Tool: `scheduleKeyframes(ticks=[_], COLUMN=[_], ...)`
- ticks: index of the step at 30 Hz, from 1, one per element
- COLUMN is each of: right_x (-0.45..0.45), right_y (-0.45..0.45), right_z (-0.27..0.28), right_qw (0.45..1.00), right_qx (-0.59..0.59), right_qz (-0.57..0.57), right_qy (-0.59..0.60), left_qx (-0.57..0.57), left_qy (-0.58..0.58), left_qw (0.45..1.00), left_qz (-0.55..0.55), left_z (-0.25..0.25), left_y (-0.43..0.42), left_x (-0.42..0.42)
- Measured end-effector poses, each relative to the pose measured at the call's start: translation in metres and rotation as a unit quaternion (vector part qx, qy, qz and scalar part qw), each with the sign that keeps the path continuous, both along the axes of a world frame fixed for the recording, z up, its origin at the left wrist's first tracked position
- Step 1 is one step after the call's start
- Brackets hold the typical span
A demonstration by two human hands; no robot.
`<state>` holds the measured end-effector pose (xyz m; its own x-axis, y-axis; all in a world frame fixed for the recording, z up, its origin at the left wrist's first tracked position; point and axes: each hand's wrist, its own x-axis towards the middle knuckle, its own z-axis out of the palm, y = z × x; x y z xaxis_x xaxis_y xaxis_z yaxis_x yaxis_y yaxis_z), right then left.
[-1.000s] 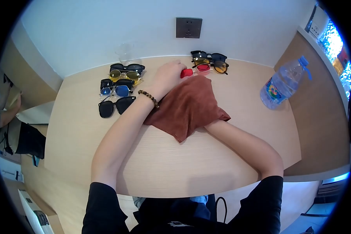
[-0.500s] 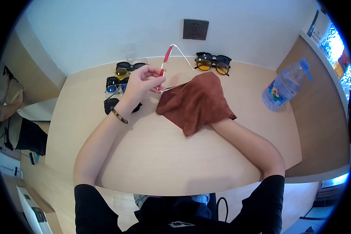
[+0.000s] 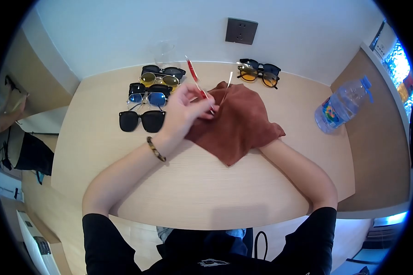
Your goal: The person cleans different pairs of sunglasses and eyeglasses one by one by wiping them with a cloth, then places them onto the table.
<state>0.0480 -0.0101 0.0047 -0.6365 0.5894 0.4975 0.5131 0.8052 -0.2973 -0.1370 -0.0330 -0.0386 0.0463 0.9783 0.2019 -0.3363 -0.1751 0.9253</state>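
Brown-red cloth [image 3: 243, 121] covers the right hand in the head view; only its wrist and forearm [image 3: 298, 165] come out below, so I cannot tell if that hand is open or closed. The left hand [image 3: 183, 110], with a beaded bracelet [image 3: 155, 149] on its wrist, has its fingers closed on the red-lensed glasses [image 3: 192, 70]. These glasses are tilted, above the upper left part of the cloth, with their arms unfolded. To the left, on the wooden table [image 3: 183, 197], there are yellow-lensed glasses [image 3: 172, 80], blue-lensed glasses [image 3: 157, 99] and, nearest to the person, black sunglasses [image 3: 152, 121]. Orange-lensed glasses [image 3: 248, 78] lie behind the cloth, near the wall. At the right side stands a plastic bottle [image 3: 338, 110].
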Motion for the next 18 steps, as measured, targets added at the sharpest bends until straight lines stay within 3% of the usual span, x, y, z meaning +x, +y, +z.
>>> scheduleKeyframes(ticks=[2, 4, 6, 7, 9, 13, 15, 18], right_x=[0.009, 0.017, 0.017, 0.013, 0.007, 0.011, 0.007, 0.009], right_y=[0.007, 0.011, 0.016, 0.017, 0.013, 0.011, -0.010, -0.008], right_z=[-0.011, -0.020, -0.023, -0.022, -0.024, -0.022, 0.008, 0.007], right_qw=[1.000, 1.000, 0.964, 0.964, 0.995, 0.989, 0.994, 0.988], right_qx=[0.013, 0.025, -0.227, -0.226, -0.095, -0.097, -0.060, 0.004], right_qz=[0.011, 0.018, 0.086, 0.090, 0.032, 0.033, -0.064, -0.101], right_qy=[0.000, 0.001, 0.108, 0.106, 0.030, 0.105, -0.063, -0.120], left_qx=[-0.017, 0.042, 0.043, 0.048, 0.052, 0.069, 0.077, 0.072], left_qy=[0.012, 0.039, 0.043, 0.043, 0.043, 0.045, 0.055, 0.059], left_qw=[1.000, 0.998, 0.998, 0.998, 0.997, 0.997, 0.995, 0.995], left_qz=[-0.024, -0.023, -0.028, -0.027, -0.025, 0.007, 0.014, 0.023], left_z=[-0.006, -0.009, -0.008, -0.008, -0.008, -0.004, -0.002, -0.003], left_y=[-0.006, -0.010, -0.011, -0.010, -0.010, -0.012, -0.014, -0.013], left_x=[0.010, 0.015, 0.013, 0.012, 0.011, 0.015, 0.013, 0.007])
